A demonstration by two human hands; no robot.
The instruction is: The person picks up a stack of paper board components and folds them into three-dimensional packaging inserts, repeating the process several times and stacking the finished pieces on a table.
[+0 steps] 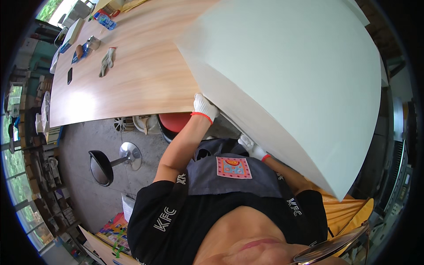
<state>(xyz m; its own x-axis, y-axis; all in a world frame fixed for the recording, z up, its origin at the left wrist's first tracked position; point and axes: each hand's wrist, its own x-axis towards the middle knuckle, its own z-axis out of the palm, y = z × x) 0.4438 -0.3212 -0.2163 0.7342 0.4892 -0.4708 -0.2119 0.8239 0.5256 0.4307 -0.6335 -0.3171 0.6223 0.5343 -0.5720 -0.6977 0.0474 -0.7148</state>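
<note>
My left hand (205,107) and right hand (251,147), fingers clenched on pale board (291,75) edge; board half lifted off table (132,75), not yet clear.

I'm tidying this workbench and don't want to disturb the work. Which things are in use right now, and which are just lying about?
In use:
- large pale sheet, gripped at its near edge
- left hand, gloved, on the sheet's corner
- right hand, gloved, under the edge
- wooden table bearing the sheet

Lying about:
- spare glove
- dark phone
- blue packet
- black stool
</note>
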